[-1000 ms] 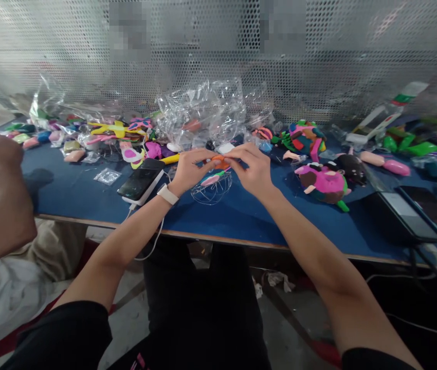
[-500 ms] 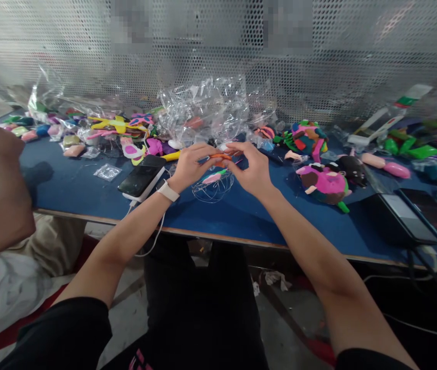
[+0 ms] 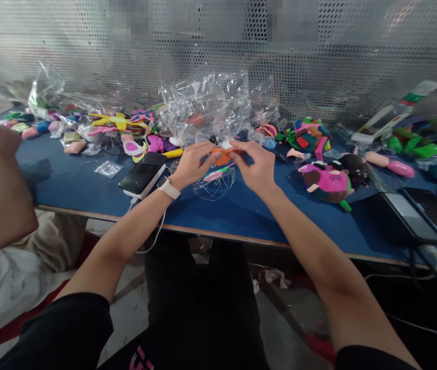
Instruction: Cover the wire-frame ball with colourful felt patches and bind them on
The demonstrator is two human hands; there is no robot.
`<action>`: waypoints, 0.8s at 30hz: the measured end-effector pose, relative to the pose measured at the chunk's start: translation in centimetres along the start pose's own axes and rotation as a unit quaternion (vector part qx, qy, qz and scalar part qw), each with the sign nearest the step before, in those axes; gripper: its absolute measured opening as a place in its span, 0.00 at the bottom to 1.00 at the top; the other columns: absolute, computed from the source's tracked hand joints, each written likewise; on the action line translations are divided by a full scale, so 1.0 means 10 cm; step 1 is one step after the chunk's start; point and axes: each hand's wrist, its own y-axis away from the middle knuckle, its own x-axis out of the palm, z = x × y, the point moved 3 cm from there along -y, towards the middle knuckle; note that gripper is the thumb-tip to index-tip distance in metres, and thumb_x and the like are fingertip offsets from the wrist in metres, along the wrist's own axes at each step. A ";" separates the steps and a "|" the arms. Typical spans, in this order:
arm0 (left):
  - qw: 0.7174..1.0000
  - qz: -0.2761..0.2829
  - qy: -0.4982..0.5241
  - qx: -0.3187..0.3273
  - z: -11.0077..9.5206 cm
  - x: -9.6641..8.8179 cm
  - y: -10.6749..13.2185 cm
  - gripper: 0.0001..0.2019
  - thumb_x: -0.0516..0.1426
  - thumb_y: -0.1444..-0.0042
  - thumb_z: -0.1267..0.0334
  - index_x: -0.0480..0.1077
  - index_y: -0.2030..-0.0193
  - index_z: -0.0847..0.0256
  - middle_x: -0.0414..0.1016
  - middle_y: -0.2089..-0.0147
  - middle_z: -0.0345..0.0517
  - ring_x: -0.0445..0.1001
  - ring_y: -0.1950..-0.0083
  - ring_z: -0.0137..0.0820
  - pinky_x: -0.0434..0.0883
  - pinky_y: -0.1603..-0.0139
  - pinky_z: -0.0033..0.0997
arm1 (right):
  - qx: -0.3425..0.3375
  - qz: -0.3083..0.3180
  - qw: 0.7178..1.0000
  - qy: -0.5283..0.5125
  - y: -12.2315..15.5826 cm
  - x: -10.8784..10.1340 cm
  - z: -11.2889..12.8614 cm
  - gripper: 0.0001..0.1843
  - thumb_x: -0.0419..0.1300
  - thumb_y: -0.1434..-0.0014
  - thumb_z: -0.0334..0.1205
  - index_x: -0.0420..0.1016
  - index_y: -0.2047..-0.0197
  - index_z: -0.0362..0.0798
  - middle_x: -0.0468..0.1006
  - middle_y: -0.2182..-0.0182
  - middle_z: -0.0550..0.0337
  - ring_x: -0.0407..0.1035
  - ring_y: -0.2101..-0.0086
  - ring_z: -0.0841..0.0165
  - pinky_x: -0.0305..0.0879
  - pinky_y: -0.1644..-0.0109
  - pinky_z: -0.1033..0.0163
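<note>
Both hands (image 3: 195, 163) (image 3: 257, 167) around a small, partly covered, bright orange piece (image 3: 223, 156)

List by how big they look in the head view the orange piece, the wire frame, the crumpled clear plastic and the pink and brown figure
1. Crumpled clear plastic
2. Pink and brown figure
3. Wire frame
4. Orange piece, partly hidden by the left hand and right hand
</note>
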 end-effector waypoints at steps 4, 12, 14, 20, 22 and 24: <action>1.000 0.005 -0.013 0.005 -0.02 0.01 0.01 0.26 0.50 0.17 0.46 0.84 0.53 0.58 0.87 0.59 0.50 0.84 0.58 0.34 0.77 0.56 0.36 | 0.012 -0.023 1.000 -0.003 -0.01 -0.02 0.03 0.09 0.65 0.23 0.48 0.86 0.50 0.56 0.91 0.56 0.59 0.85 0.58 0.62 0.84 0.50 0.52; 0.999 0.011 -0.011 0.032 -0.03 0.01 0.00 0.21 0.53 0.18 0.48 0.85 0.48 0.55 0.89 0.48 0.51 0.87 0.47 0.37 0.82 0.44 0.42 | -0.005 0.002 1.000 -0.011 -0.04 -0.02 0.08 0.09 0.64 0.23 0.49 0.87 0.51 0.59 0.90 0.56 0.59 0.84 0.53 0.59 0.83 0.44 0.47; 0.999 0.018 -0.019 0.039 -0.03 0.02 0.01 0.21 0.53 0.18 0.49 0.85 0.48 0.56 0.89 0.48 0.52 0.87 0.47 0.37 0.82 0.44 0.42 | -0.005 0.000 1.000 -0.009 -0.03 -0.01 0.09 0.10 0.64 0.23 0.50 0.87 0.51 0.60 0.90 0.56 0.59 0.85 0.53 0.58 0.83 0.43 0.46; 0.997 0.039 -0.040 0.060 0.02 0.05 0.02 0.19 0.55 0.19 0.49 0.85 0.45 0.55 0.89 0.46 0.53 0.87 0.44 0.39 0.81 0.43 0.43 | 0.000 -0.022 1.000 -0.006 0.00 0.01 0.09 0.12 0.64 0.22 0.52 0.86 0.45 0.59 0.91 0.53 0.57 0.85 0.54 0.58 0.84 0.45 0.47; 0.996 0.043 -0.043 0.063 0.05 0.07 0.02 0.19 0.55 0.20 0.48 0.85 0.44 0.55 0.89 0.45 0.54 0.87 0.43 0.40 0.81 0.43 0.44 | -0.013 -0.025 0.999 -0.020 0.00 0.01 0.10 0.11 0.64 0.23 0.50 0.86 0.43 0.60 0.90 0.52 0.58 0.85 0.52 0.58 0.84 0.44 0.46; 0.996 0.046 -0.045 0.064 0.07 0.08 0.02 0.19 0.56 0.20 0.47 0.85 0.44 0.54 0.89 0.45 0.54 0.86 0.45 0.40 0.80 0.45 0.45 | -0.025 -0.021 0.999 -0.024 -0.01 0.00 0.10 0.11 0.65 0.23 0.49 0.85 0.42 0.62 0.90 0.53 0.59 0.84 0.50 0.57 0.84 0.42 0.45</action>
